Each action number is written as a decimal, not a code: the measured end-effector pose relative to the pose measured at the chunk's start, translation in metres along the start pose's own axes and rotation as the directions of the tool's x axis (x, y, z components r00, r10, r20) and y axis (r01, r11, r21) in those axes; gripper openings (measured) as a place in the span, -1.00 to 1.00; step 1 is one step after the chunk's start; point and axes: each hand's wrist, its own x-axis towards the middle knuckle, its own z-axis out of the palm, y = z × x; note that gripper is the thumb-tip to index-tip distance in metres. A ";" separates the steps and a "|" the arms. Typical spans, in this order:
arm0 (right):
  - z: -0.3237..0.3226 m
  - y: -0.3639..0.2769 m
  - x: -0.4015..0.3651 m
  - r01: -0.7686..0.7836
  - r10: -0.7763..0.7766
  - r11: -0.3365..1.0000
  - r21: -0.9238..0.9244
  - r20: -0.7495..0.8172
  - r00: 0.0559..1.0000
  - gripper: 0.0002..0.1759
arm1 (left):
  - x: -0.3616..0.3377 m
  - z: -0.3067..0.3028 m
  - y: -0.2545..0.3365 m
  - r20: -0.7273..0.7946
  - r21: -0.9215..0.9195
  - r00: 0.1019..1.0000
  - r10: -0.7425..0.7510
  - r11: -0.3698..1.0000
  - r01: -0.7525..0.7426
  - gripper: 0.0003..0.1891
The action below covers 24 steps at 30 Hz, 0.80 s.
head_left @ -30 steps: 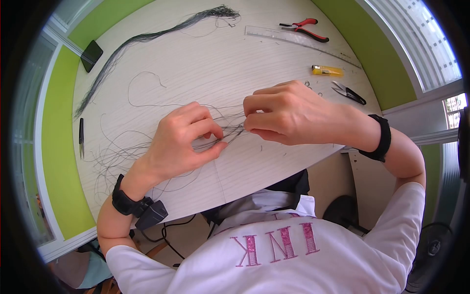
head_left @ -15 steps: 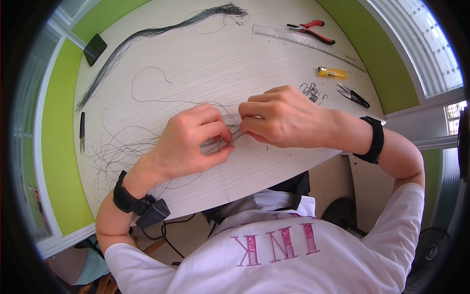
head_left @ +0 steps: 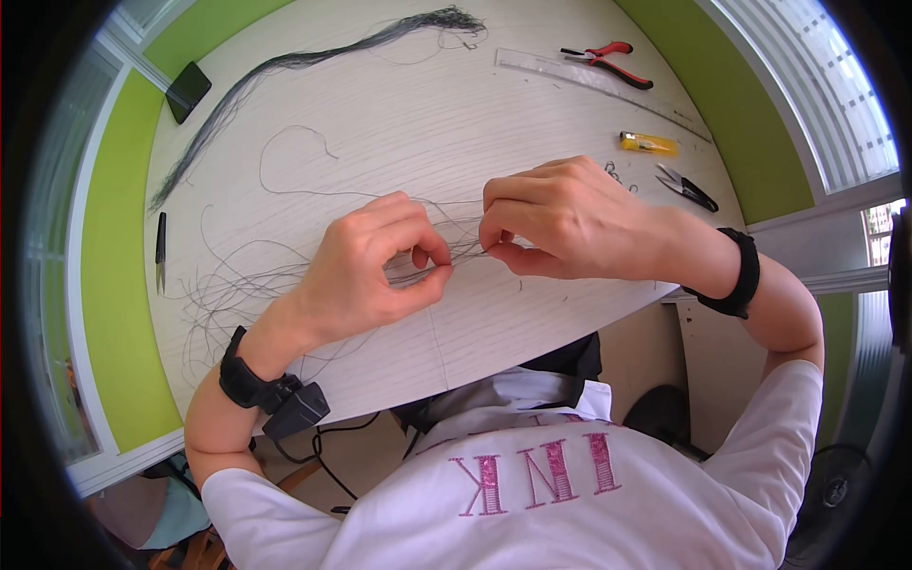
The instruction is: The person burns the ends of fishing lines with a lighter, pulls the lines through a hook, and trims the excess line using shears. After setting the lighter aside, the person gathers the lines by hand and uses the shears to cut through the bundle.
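Observation:
Thin grey line [head_left: 244, 278] spreads in loose loops over the left side of the table, and its strands run right, under and between my hands. My left hand [head_left: 361, 261] pinches a strand between thumb and forefinger. Close to its right, my right hand [head_left: 570, 220] has thumb and fingers closed on the same line, with a short stretch of strands showing between the two hands. What exactly lies inside the right fingertips is too small to make out. Behind the right hand is a small pile of metal hooks [head_left: 617, 175], partly hidden by that hand.
A long dark bundle of line [head_left: 285, 63] curves across the back. At the right lie red-handled pliers [head_left: 617, 68], a clear ruler [head_left: 598, 84], a yellow lighter [head_left: 648, 143] and thread snips [head_left: 688, 187]. A dark pointed tool [head_left: 161, 252] and black block [head_left: 188, 92] are left.
My right hand has shifted slightly right and up, widening the gap between the hands and covering more of the hooks. My left thumb and forefinger have closed together on the line.

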 end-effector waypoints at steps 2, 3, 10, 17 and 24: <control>-0.007 0.000 -0.004 -0.222 0.205 0.961 0.167 0.111 0.972 -0.86 | 0.001 0.000 0.000 0.004 0.000 1.000 0.002 1.000 -0.002 -0.89; -0.010 0.000 -0.006 -0.223 0.207 0.960 0.167 0.109 0.972 -0.86 | 0.001 0.000 0.000 0.009 0.000 1.000 -0.001 1.000 0.001 -0.89; -0.043 -0.006 0.000 -0.823 0.584 0.436 0.365 0.581 0.567 -0.74 | 0.001 -0.001 0.002 0.014 0.017 1.000 -0.006 1.000 0.005 -0.89; -0.068 0.009 -0.037 -0.709 0.682 0.705 0.032 0.247 0.689 -0.81 | 0.003 -0.003 0.002 0.005 0.182 0.998 0.067 0.981 -0.067 -0.88; -0.060 0.029 -0.088 -0.511 0.520 0.843 -0.168 0.007 0.854 -0.92 | 0.012 -0.014 0.006 -0.073 0.408 0.993 0.098 0.911 -0.060 -0.87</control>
